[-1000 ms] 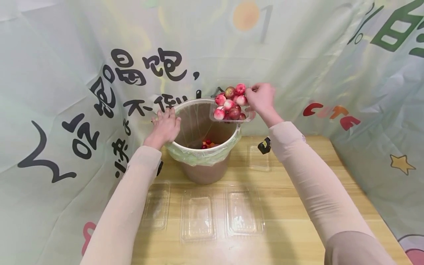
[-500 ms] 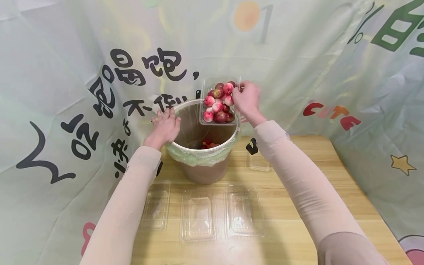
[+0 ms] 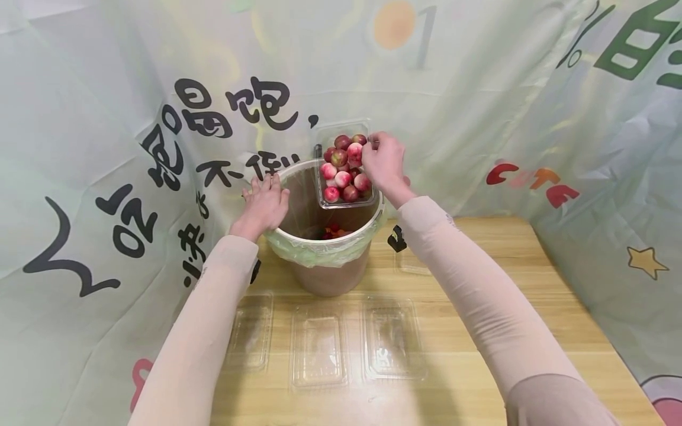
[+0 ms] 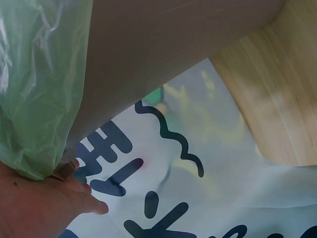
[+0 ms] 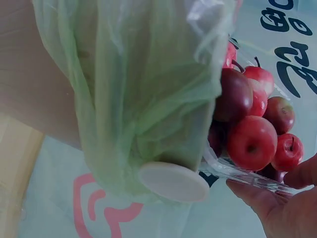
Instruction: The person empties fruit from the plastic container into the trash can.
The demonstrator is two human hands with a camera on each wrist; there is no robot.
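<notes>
My right hand (image 3: 385, 163) pinches the edge of a clear plastic box (image 3: 346, 205), which tilts over the far right rim of a brown bin (image 3: 330, 278). Small apples and plum-like fruit (image 3: 341, 158), pink, red and dark red, fill the box. In the right wrist view, the right thumb and fingers (image 5: 257, 198) grip its edge beside the fruit. My left hand (image 3: 263, 204) rests on the bin's left rim with fingers spread. A pale green bag (image 4: 44, 89) lines the bin and hangs over its rim. Some red and orange items (image 3: 334, 231) lie inside the bin.
Three clear plastic trays (image 3: 319, 349) lie on the wooden table (image 3: 479, 355) in front of the bin. Another clear tray (image 3: 412, 263) is partly hidden by the right forearm. Printed cloth walls (image 3: 453, 89) stand close behind and at both sides.
My right hand has moved the fruit box leftward over the bin, its near edge dipping slightly lower. The left hand has stayed on the rim.
</notes>
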